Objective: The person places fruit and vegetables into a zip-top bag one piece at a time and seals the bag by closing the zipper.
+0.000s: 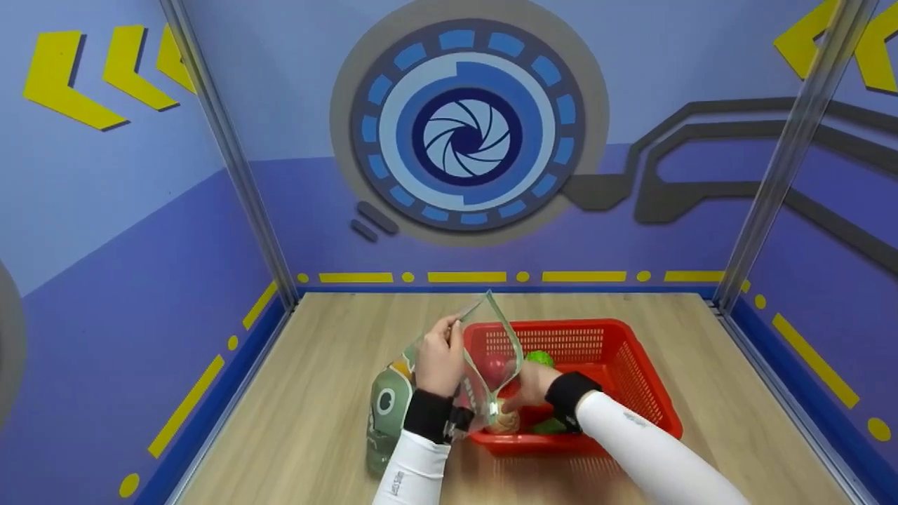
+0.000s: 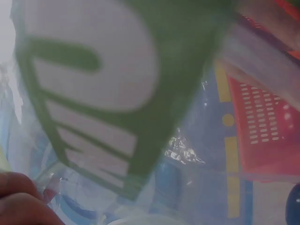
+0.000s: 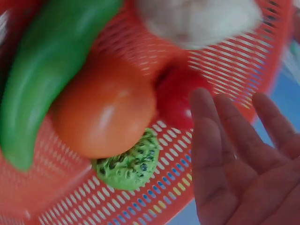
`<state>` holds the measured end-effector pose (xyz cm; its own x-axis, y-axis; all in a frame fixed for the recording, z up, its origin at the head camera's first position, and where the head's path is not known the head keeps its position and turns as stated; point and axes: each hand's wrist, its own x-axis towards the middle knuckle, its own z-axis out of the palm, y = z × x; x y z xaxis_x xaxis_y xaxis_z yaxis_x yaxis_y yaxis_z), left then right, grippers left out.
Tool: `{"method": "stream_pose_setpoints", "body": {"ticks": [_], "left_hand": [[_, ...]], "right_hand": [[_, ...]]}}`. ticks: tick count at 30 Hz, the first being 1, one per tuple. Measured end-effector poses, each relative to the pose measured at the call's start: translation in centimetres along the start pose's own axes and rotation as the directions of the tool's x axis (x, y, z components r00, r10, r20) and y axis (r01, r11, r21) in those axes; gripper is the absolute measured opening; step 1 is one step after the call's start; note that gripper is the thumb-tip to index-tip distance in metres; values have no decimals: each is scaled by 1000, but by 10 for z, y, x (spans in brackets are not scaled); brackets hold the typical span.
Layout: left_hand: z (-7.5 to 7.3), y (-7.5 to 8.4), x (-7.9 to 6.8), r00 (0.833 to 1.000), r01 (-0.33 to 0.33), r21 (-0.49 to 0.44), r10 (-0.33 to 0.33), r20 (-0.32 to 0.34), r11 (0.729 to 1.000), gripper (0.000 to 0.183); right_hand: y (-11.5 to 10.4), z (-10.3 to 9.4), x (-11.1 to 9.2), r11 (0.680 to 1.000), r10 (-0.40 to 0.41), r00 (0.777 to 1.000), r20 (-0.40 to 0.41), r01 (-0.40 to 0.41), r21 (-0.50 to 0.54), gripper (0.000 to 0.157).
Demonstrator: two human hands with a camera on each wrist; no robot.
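My left hand (image 1: 440, 358) grips the edge of a clear zip bag (image 1: 393, 403) with a green rim and a printed cartoon face. The bag's mouth gapes toward the right, over the left end of a red basket (image 1: 649, 382). My right hand (image 1: 530, 384) is at the right side of that mouth, above the basket. In the right wrist view its fingers (image 3: 206, 140) are extended and hold nothing, close to a red round vegetable (image 3: 178, 96). Beside that lie an orange-red tomato (image 3: 105, 110), a green pepper (image 3: 51, 70), a bumpy green piece (image 3: 131, 161) and a whitish rounded piece (image 3: 201, 21).
The basket's perforated walls stand on a light wood tabletop (image 1: 316, 365). Blue-purple printed panels (image 1: 295, 217) enclose the table at the back and sides, with metal posts (image 1: 235, 154) at the corners.
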<state>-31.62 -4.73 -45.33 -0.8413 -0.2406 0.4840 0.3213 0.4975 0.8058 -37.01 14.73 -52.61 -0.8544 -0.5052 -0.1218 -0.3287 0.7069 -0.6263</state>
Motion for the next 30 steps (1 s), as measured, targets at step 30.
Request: {"method": "stream_pose_setpoints", "body": {"ticks": [30], "left_hand": [[2,-5,3,1000,-4,21,4,2,1000,20]], "right_hand": [[20,26,28,999,-46,994,97,48,-17,54]]}}
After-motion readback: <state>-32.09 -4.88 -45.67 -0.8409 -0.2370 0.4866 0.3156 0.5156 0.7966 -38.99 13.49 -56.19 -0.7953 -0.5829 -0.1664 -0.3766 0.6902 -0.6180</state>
